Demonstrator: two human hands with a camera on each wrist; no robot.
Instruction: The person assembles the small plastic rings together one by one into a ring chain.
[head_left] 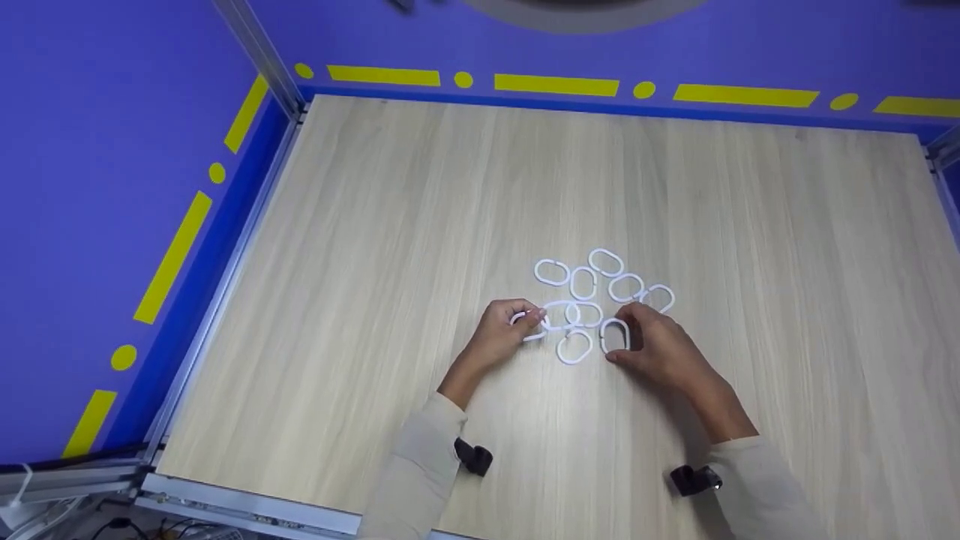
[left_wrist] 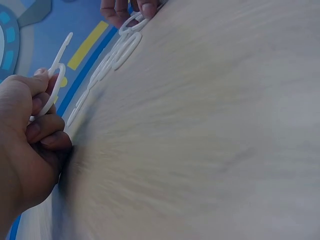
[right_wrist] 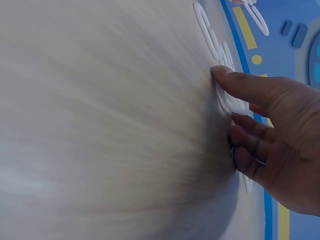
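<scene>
My left hand pinches a white oval shower curtain ring between thumb and fingers. In the left wrist view this held ring is raised, and a second white piece extends from its upper end. Right of that hand, one ring overlaps another ring in the head view. My right hand grips a ring at the table, thumb at its near end and fingers at its far end. The right wrist view has this ring partly hidden behind the thumb.
Several more split white rings lie loosely beyond the hands, including one at the left and one at the far side. A single ring lies between the hands. Blue panels border the wooden table at the back and left.
</scene>
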